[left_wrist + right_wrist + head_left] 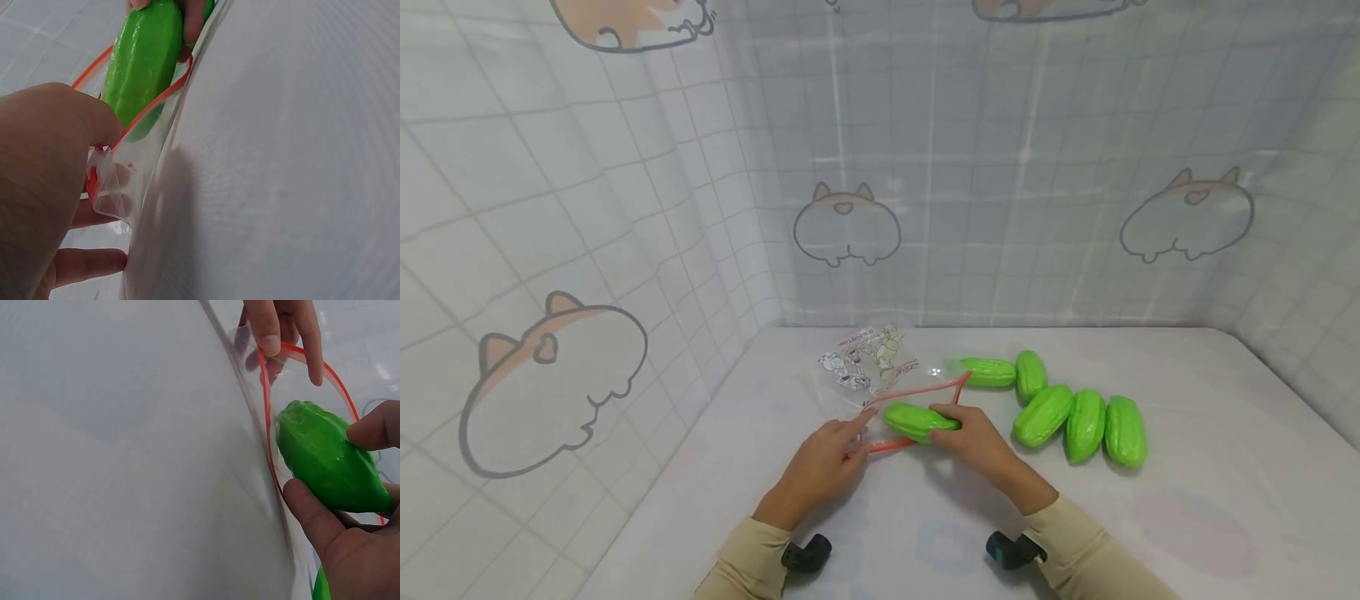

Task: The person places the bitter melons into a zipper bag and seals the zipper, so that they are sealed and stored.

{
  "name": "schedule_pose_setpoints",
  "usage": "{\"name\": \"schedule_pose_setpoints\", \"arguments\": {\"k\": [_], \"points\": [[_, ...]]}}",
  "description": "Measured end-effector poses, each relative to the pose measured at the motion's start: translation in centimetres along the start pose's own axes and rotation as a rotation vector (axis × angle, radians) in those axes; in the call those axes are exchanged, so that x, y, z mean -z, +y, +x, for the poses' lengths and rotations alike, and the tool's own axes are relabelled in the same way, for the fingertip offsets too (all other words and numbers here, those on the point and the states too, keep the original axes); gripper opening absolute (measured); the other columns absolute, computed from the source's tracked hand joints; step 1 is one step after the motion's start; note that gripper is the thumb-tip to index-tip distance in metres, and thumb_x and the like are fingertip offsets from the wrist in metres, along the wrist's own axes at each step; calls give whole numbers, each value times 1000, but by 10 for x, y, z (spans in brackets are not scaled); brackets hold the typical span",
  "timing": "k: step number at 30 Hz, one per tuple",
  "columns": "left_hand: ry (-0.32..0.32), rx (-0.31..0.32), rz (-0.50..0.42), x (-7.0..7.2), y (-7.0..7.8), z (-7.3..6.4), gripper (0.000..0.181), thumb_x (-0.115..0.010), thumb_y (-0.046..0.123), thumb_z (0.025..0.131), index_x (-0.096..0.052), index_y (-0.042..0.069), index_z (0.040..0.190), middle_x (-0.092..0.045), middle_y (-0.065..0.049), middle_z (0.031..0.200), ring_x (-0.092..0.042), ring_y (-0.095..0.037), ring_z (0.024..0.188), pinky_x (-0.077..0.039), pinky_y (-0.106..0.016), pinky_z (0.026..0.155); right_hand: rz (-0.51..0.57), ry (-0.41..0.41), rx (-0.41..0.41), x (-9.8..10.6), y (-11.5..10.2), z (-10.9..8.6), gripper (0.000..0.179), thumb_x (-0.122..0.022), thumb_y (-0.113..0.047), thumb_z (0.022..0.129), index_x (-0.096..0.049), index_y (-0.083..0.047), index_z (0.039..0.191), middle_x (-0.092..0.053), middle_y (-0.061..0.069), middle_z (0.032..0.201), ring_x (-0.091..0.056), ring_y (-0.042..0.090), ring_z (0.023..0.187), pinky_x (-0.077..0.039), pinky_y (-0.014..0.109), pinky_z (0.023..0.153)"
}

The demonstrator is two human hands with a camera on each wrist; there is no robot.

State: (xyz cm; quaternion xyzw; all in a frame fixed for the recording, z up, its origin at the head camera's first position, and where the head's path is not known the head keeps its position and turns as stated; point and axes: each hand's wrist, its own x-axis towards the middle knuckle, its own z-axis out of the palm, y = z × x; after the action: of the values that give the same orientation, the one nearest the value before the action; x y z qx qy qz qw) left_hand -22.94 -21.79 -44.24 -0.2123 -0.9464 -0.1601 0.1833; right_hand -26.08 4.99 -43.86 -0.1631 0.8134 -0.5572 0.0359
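Fingers of the right hand [972, 442] are curled round the right end of a green ridged fruit [913, 421], which is grasped with the thumb on the near side and the fingers on the far side. The fruit is held nearly level within the open mouth of a clear plastic bag [891, 360], its free end pointed toward the left hand [823, 462]. By that hand the left end of the bag's red rim [891, 447] is pinched; the index finger is stretched out near the fruit's tip, and other fingertips are seen through the clear plastic in the left wrist view. On the bag, which is spread flat beyond the hands, cartoon dogs and red lettering are printed. To its right, five more green fruits [1042, 416] are set close together on the white table [1225, 442], the leftmost lying just beside the bag's red corner. Both forearms are covered by beige sleeves [747, 557], and a dark device [807, 554] is seen at each wrist. The table is enclosed by a checked curtain [1000, 167] with corgi drawings.
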Motion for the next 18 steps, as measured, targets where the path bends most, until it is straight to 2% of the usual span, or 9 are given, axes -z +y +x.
{"name": "schedule_pose_setpoints", "arguments": {"k": [8,13,18], "points": [[-14,0,10,-1,0,0,57,-71,24,91,-55,19,146,-71,-2,104,-65,-20,93,-54,-43,81,-9,-26,18,-7,1,1,52,-72,-18,88,-61,-2,136,-62,12,132,-57,26,116,-43,49,101],[-13,-7,11,-1,0,1,56,-71,23,91,-56,19,145,-70,0,101,-64,-18,89,-54,-42,78,-11,-16,36,-11,2,2,47,-74,-17,87,-62,-3,131,-65,13,127,-58,30,119,-43,50,102],[2,-20,-13,-1,-1,0,57,-73,22,90,-57,19,144,-71,-2,107,-65,-21,97,-54,-44,83,-23,-15,75,-15,2,4,45,-75,-14,86,-63,-2,128,-67,13,123,-60,29,116,-44,50,100]]}}
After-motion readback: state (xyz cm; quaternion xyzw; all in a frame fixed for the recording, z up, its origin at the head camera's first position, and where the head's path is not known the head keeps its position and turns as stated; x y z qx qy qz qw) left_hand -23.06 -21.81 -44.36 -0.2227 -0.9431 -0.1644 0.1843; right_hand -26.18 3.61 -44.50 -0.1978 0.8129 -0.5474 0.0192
